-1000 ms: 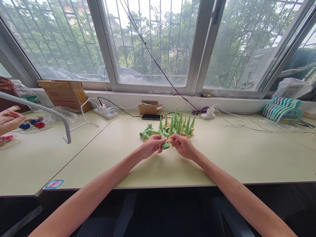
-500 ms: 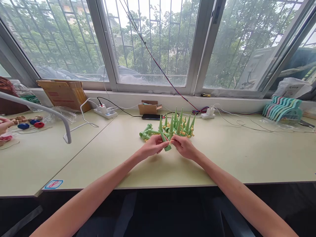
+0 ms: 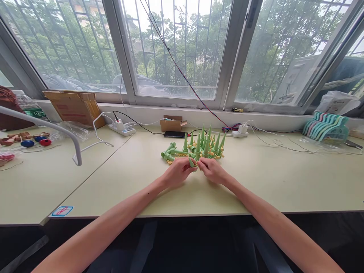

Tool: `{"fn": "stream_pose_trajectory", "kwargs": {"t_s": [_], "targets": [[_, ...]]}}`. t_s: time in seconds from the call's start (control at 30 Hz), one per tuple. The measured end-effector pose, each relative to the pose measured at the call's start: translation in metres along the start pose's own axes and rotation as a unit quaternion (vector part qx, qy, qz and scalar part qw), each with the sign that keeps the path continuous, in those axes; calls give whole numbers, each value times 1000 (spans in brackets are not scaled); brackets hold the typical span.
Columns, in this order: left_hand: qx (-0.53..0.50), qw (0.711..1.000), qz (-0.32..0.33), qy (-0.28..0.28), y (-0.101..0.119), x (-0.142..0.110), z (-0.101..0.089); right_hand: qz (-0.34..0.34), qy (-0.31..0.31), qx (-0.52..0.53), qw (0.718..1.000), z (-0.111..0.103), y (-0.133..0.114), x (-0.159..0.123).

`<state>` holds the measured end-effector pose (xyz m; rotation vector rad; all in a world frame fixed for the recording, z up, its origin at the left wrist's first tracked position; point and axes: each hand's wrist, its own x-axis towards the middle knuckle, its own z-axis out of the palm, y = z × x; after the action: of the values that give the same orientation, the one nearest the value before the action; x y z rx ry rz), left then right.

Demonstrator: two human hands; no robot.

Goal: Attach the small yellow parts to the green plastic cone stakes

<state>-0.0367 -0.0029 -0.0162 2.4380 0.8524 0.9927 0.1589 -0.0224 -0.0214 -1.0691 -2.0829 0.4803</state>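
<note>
My left hand [image 3: 178,172] and my right hand [image 3: 212,170] meet over the pale green table [image 3: 256,182], fingers pinched together on one green cone-shaped plastic spike [image 3: 192,162]. A small yellow piece shows between the fingertips, at the right hand's tips. Just behind the hands stands a cluster of upright green spikes [image 3: 206,142] with yellow bits at their bases. Several more green spikes [image 3: 170,151] lie flat to the left of that cluster.
A black phone [image 3: 174,134] and a small cardboard box [image 3: 172,123] lie behind the spikes, a power strip [image 3: 122,129] and cables along the sill. A white lamp arm [image 3: 57,132] curves over the left table, with coloured balls [image 3: 34,143]. Teal hangers [image 3: 325,125] sit far right.
The spike has turned in my hands and is now mostly hidden between the fingers, held lower near the table. Another person's hand at the far left edge has gone out of view.
</note>
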Motion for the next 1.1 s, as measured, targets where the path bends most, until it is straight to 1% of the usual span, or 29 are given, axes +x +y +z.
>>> {"fn": "stream_pose_trajectory", "kwargs": {"t_s": [0.13, 0.33, 0.57, 1.1], "targets": [[6, 1000, -5, 13, -2, 0, 0, 5, 12, 9, 1000, 2, 0, 1], [2, 1000, -18, 8, -2, 0, 1, 2, 19, 7, 1000, 3, 1, 1], [18, 1000, -8, 1, -1, 0, 1, -1, 15, -8, 1000, 3, 4, 0], [16, 1000, -7, 0, 0, 0, 1, 2, 6, -11, 1000, 4, 5, 0]]}}
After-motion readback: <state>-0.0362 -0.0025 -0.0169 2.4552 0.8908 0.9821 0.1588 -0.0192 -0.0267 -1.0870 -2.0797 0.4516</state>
